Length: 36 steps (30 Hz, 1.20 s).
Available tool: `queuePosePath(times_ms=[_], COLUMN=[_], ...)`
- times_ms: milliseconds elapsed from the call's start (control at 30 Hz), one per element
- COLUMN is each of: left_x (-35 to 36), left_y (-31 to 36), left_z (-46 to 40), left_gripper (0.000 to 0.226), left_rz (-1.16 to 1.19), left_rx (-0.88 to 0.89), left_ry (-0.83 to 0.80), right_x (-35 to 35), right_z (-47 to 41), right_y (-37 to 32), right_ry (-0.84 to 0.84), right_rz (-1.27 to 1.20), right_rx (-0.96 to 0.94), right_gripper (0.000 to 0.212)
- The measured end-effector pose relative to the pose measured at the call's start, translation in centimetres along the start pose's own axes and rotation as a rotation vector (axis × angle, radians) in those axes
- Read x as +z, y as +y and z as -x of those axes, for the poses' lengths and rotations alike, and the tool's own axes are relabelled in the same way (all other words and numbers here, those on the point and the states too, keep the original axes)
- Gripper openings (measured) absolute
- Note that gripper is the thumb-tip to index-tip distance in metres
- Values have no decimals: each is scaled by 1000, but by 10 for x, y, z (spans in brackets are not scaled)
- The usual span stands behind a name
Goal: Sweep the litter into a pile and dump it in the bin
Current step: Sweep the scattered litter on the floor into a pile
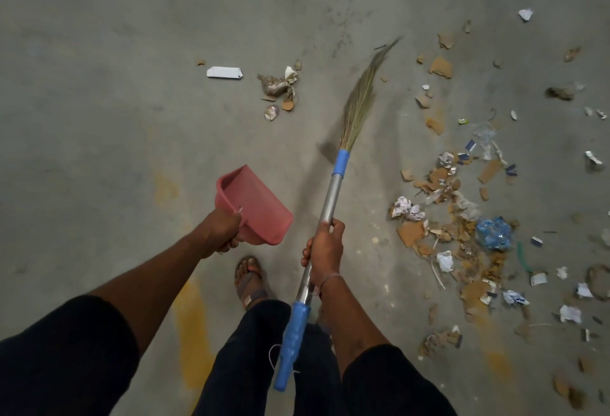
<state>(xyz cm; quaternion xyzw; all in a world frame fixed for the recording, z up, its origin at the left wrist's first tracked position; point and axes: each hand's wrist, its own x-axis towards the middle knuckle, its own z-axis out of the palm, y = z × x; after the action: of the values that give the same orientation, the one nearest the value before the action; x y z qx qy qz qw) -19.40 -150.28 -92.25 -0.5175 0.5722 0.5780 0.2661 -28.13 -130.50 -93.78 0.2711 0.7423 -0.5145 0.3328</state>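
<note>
On the concrete floor (99, 52), litter (462, 217) lay scattered to the right. The right hand (325, 250) gripped the broom (330, 197) mid-shaft for sweeping reach; the left hand (221, 230) clasped the dustpan (257, 204), apparently held ready. No bin showed.

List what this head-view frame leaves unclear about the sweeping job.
- Bin: none shows in the head view; where it stands cannot be told.
- Broom bristle tips: motion-blurred, so floor contact is unclear.
- Dustpan handle: covered by the left hand.
- Litter: runs past the right edge; its full spread is cut off.
- Small scraps at far right: too small and blurred to identify.
- Right hand palm side: hidden behind the metal shaft.
</note>
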Motion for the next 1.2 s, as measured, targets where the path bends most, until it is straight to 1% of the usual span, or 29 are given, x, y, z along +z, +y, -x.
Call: queuePosePath(times_ms=[100,200,400,533,633,733,867,967,1100,1200], left_x=[-19,-39,-78,-90,-90,-86,-78,-71,-62,-56], left_y=[-5,-7,-19,-22,-22,-21,-19,-14,-5,-2], left_z=[-6,-12,-34,-45,-52,-55,-54,-50,-43,-39], left_gripper=[55,50,53,45,43,43,42,42,43,44], left_rz=[15,37,57,47,34,28,24,15,10,4], left_rx=[35,63,47,71,71,53,56,59,71,70], left_ry=[10,51,104,121,113,104,82,77,76,81], right_x=[24,54,117,139,141,136,117,100,75,58], right_z=[1,-4,-32,-60,-82,-101,-111,-102,-63,-30], right_y=[-4,-11,-31,-40,-43,-42,-42,-41,-37,-26], right_ry=[-27,-92,-249,-260,-222,-188,-83,-4,14,-64], right_rz=[123,260,397,311,204,50,-143,-226,-196,-110], right_rx=[-78,-119,-59,39,89,138,193,190,111,40], right_gripper=[12,12,16,18,22,20,19,19,17,14])
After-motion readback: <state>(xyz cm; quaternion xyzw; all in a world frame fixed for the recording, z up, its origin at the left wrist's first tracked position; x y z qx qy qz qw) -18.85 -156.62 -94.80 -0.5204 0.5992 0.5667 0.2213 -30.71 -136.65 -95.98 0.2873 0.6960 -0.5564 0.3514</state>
